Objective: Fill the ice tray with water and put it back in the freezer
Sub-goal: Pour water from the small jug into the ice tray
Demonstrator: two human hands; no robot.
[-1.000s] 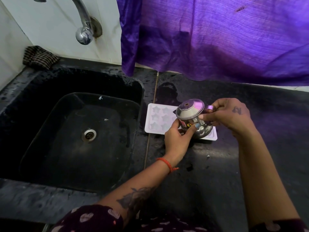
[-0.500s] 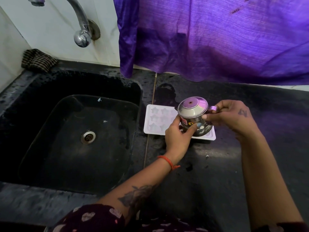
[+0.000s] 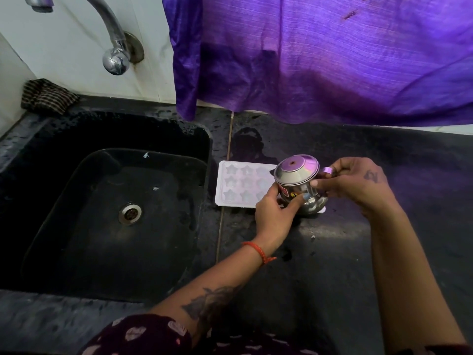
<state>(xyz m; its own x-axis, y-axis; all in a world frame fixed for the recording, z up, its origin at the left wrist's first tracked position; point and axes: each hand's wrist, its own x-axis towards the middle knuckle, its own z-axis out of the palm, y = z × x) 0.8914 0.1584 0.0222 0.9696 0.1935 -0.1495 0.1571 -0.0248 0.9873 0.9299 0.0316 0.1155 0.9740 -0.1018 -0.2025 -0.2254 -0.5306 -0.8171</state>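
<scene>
Dark stone counter [image 3: 332, 265] runs along a white wall, with a purple cloth [image 3: 320, 55] hanging over its back edge and a black sink [image 3: 107, 139] set into it on the left. Sink basin holds no vessels; only a steel drain [image 3: 130, 213] and a few pale specks show at the bottom. Tap [image 3: 112, 44] projects from the wall above it, and a striped rag [image 3: 47, 96] lies at the far left corner. White ice tray [image 3: 243, 185] lies flat on the counter just right of the sink, its star-shaped cells visible; whether they hold water cannot be told. Steel pot [image 3: 299, 183] with a domed lid is held over the tray's right end, covering that part. Left hand [image 3: 275, 213] grips the pot's lower body from the near side. Right hand [image 3: 355, 183] is closed on the pot's handle side, thumb pressed against the body. Pot contents are hidden by the lid.
</scene>
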